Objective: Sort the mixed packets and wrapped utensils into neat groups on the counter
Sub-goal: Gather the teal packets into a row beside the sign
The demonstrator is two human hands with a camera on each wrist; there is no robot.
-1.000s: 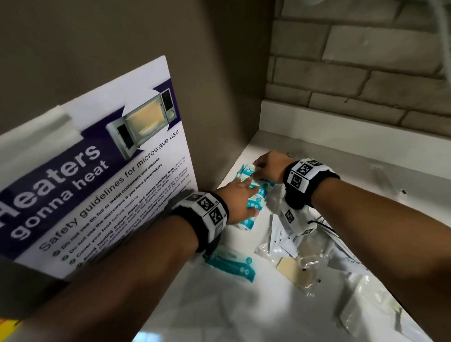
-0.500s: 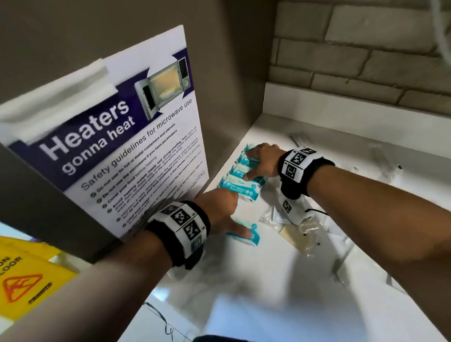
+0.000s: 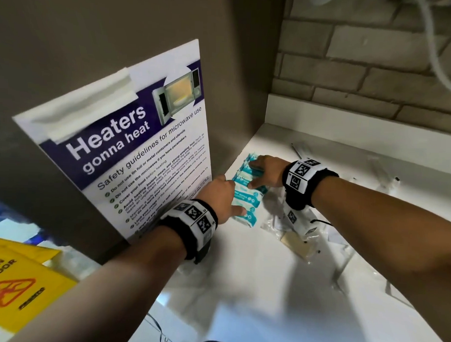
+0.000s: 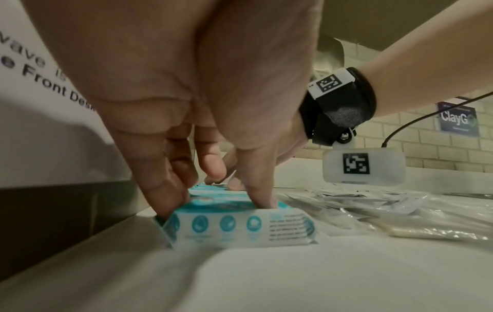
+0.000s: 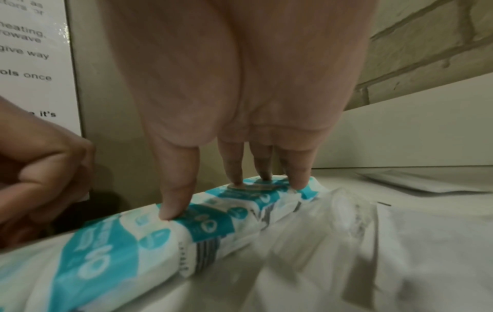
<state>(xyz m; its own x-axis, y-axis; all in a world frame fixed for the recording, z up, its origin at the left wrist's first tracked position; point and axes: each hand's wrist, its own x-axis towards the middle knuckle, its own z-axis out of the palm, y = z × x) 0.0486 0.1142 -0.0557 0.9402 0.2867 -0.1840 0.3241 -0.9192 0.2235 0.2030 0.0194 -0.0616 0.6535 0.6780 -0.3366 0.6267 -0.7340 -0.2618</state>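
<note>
Head view: I stand at a white counter (image 3: 253, 287) with both hands reaching to its far left corner, beside a grey cabinet side that carries a microwave safety poster (image 3: 133, 152).
Teal packets: a row of teal-and-white packets (image 3: 246, 194) lies along the left edge of the counter, close to the cabinet, running from near to far.
Left hand: my left hand (image 3: 218, 196) is on the near end of the row; from the left wrist view my fingers (image 4: 261, 196) are spread and pointing down, tips pressing into the top of the nearest packet (image 4: 240, 225), with the outer ones down against its left end.
Right hand: my right hand (image 3: 266, 169) is on the far end of the row; from the right wrist view my fingers (image 5: 176, 202) are straight and slightly apart, tips pressing on the packets, not pinching.
Clear wrappers: a loose heap of clear-wrapped utensils (image 3: 304, 237) lies just right of the teal row, touching it in places, not yet grouped.
Step in hand: I judge that I am squaring the teal row between both hands.
Handling: the packets look light, soft and puffy, with slick film; they dent under my tips and would likely slide or overlap if shoved hard.
Where to hold: best steered by flat pressure on top and at the ends; to lift one, pinch the crimped end seam.
Risk: the clear wrappers look slippery and could get dragged along.
</note>
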